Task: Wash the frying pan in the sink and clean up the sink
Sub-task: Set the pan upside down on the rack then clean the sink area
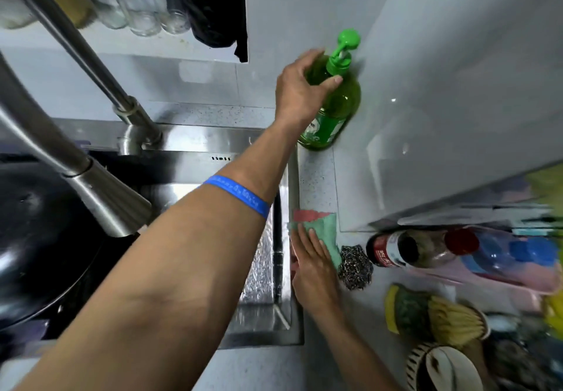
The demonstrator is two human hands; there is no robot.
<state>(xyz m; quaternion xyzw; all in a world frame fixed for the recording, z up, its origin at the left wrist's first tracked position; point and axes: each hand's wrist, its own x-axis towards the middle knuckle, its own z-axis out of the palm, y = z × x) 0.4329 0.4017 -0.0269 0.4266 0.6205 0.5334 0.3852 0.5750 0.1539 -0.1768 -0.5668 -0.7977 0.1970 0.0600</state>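
A black frying pan (36,238) lies in the steel sink (262,314) at the left, under the faucet spout (100,198). A green pump bottle of dish soap (338,107) stands on the counter in the corner behind the sink. My left hand (300,92), blue band on its forearm, reaches across the sink and grips the bottle's shoulder just below the pump. My right hand (313,265) rests with straight fingers on a green and red cloth (323,226) at the sink's right rim.
A steel wool scrubber (355,265) sits right of the cloth. Beyond it lie a dark bottle (408,249), a blue plastic bottle (502,253), a yellow brush (438,314) and a striped bowl (444,369). Glass jars (143,0) stand on the ledge above.
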